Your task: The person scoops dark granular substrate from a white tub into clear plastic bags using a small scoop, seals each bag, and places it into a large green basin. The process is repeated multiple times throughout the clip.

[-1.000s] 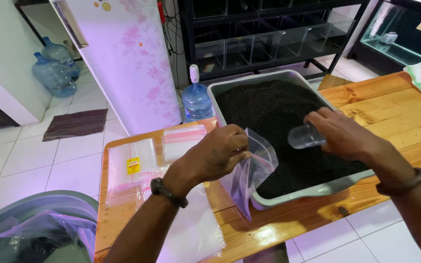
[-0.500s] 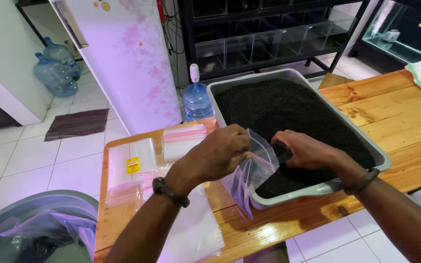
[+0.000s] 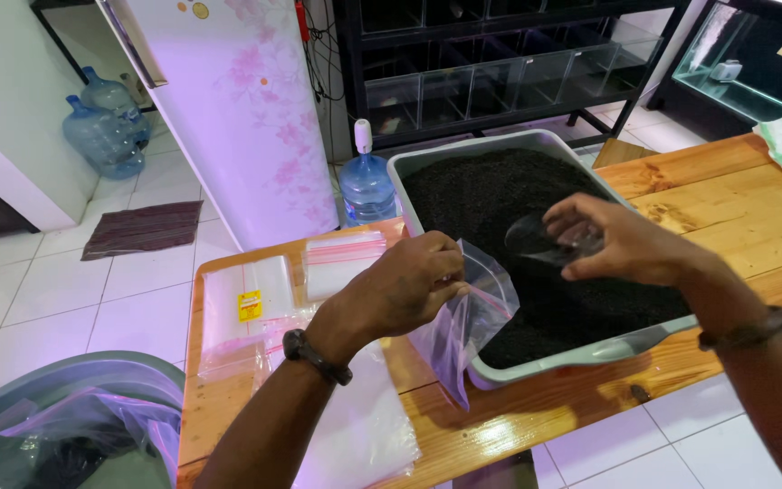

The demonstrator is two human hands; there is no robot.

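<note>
Clear cup (image 3: 540, 240) in right hand (image 3: 626, 240), beside left-held bag (image 3: 472, 312).

Glossy clear plastic bag (image 3: 468, 312) – matt grey tray (image 3: 554, 367), rough wooden table (image 3: 735, 208).

The tray (image 3: 581, 358) is grey and full of black grains (image 3: 500, 195). The bag (image 3: 468, 317) is clear with a pink strip at the top. The cup (image 3: 545, 243) is clear too. The surface (image 3: 735, 195) is light brown wood with dark knots. The fridge (image 3: 246, 109) is white with pink flowers. The water bottle (image 3: 366, 186) is blue with a white top. The floor (image 3: 65, 290) has white tiles. The mat (image 3: 142, 228) is dark with stripes.
</note>
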